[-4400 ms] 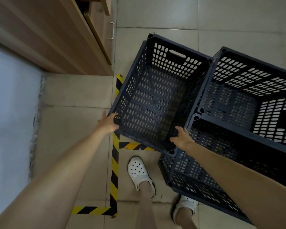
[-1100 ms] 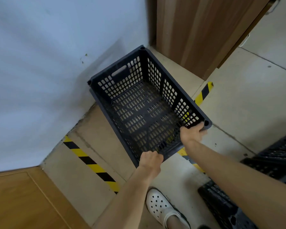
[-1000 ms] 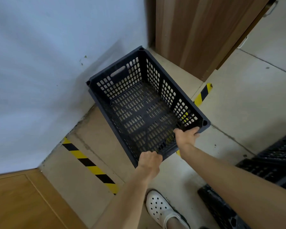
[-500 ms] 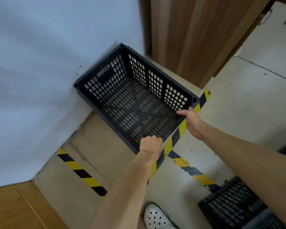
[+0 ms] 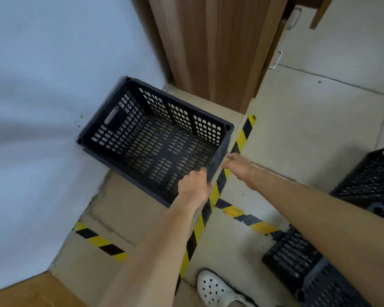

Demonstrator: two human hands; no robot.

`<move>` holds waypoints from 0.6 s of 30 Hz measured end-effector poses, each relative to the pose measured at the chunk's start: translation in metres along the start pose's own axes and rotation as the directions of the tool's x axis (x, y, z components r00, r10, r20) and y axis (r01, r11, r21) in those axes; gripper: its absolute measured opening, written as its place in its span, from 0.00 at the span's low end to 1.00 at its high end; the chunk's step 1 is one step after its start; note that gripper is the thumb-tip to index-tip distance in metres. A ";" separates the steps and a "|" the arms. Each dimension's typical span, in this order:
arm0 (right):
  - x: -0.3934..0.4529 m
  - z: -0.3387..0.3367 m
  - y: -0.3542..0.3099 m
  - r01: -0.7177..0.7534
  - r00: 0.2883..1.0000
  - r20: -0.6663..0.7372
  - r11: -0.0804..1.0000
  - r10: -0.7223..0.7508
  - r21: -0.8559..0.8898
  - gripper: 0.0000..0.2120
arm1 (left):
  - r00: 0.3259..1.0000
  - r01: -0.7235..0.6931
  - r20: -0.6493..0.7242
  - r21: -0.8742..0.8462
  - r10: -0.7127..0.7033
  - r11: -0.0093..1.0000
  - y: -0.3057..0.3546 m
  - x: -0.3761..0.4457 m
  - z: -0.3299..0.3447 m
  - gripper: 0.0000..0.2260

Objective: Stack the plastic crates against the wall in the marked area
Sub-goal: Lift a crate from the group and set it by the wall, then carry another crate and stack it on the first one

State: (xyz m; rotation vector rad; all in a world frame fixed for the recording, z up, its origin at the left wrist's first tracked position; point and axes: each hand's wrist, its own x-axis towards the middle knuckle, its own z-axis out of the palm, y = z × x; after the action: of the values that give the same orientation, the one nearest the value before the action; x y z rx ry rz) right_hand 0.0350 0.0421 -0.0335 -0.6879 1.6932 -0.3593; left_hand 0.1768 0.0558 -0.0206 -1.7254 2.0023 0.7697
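Observation:
A black perforated plastic crate (image 5: 120, 127) sits low in the corner, its far short side against the pale wall (image 5: 42, 85). It lies inside the area bordered by yellow-and-black tape (image 5: 239, 140). My left hand (image 5: 193, 185) is curled over the crate's near rim at its corner. My right hand (image 5: 237, 167) has spread fingers, with the fingertips at the outside of the near wall and no hold on it. The crate is empty.
A wooden cabinet (image 5: 213, 52) stands just beyond the crate to the right. More black crates are on the floor at the right (image 5: 368, 180) and lower right (image 5: 308, 269). A white shoe (image 5: 213, 289) is at the bottom. Wooden furniture (image 5: 20, 293) fills the lower left corner.
The crate went from the stack on the right to the taped corner, down and up against the wall. My right hand has let go of the rim; the left keeps its hold.

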 end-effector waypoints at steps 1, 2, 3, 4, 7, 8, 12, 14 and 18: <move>-0.006 -0.008 0.002 -0.010 1.000 -0.011 1.000 0.010 -0.016 0.22 | 1.000 -0.024 0.006 -0.011 0.024 1.000 0.008 -0.002 -0.006 0.17; -0.013 -0.017 0.006 -0.022 1.000 -0.015 0.999 0.022 -0.027 0.18 | 0.999 -0.046 0.017 -0.013 0.046 0.999 0.017 -0.005 -0.011 0.17; -0.019 -0.027 0.012 -0.035 0.999 -0.015 0.999 0.034 -0.037 0.16 | 0.997 -0.065 0.031 0.000 0.065 0.998 0.027 -0.008 -0.015 0.16; -0.026 -0.038 0.019 -0.050 0.999 -0.016 0.998 0.049 -0.045 0.15 | 0.995 -0.087 0.047 0.025 0.085 0.996 0.038 -0.012 -0.018 0.15; -0.050 -0.073 0.036 -0.090 0.996 -0.023 0.995 0.089 -0.049 0.16 | 0.987 -0.142 0.092 0.091 0.134 0.986 0.071 -0.020 -0.026 0.12; -0.058 -0.087 0.041 -0.103 0.994 -0.033 0.994 0.102 -0.045 0.17 | 0.983 -0.159 0.107 0.098 0.149 0.982 0.084 -0.024 -0.031 0.12; -0.094 -0.142 0.058 -0.142 0.987 -0.071 0.989 0.144 0.036 0.16 | 0.965 -0.239 0.144 0.143 0.219 0.960 0.140 -0.043 -0.052 0.14; -0.113 -0.167 0.065 -0.130 0.987 -0.092 0.989 0.135 0.065 0.15 | 0.955 -0.278 0.154 0.167 0.253 0.946 0.170 -0.056 -0.059 0.15; -0.148 -0.217 0.083 -0.136 0.979 -0.133 0.982 0.154 0.134 0.14 | 0.922 -0.372 0.201 0.218 0.331 0.902 0.227 -0.079 -0.058 0.15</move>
State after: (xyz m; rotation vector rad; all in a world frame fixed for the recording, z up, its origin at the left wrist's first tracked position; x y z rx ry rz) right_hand -0.1773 0.1699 0.0858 -0.4529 1.8282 -0.4146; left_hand -0.0296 0.1017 0.1075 -1.1362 2.2180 0.6995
